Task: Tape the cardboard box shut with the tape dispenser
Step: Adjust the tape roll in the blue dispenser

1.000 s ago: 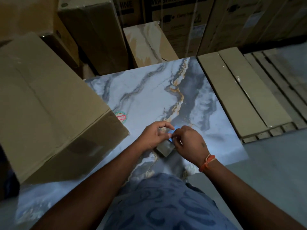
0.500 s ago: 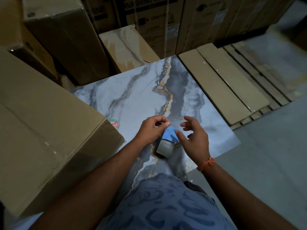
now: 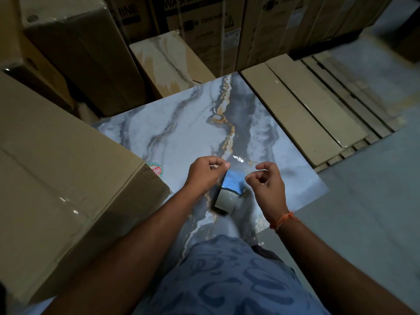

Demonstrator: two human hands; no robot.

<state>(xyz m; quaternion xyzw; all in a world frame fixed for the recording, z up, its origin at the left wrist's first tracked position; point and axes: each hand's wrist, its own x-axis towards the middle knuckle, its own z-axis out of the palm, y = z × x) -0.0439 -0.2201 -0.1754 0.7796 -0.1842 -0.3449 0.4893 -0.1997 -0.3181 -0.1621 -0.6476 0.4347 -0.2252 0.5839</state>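
Observation:
A blue tape dispenser with a clear tape roll (image 3: 228,192) is held over the marble-patterned slab (image 3: 181,133), gripped by my left hand (image 3: 205,176). My right hand (image 3: 267,183) is just right of it, thumb and finger pinched together; a shiny strip of clear tape (image 3: 238,159) stretches between the two hands. The large cardboard box (image 3: 56,178) lies on the slab at my left, its top flaps closed along a seam.
Stacked cartons (image 3: 204,26) fill the back and far left. A small marble-printed box (image 3: 168,62) stands behind the slab. Flat long cardboard packs (image 3: 302,103) lie on the floor to the right. Grey floor (image 3: 363,212) is at the lower right.
My hands have moved apart: the right hand drew away from the dispenser to the right, pulling out clear tape. The view shifted so the box looms larger at left.

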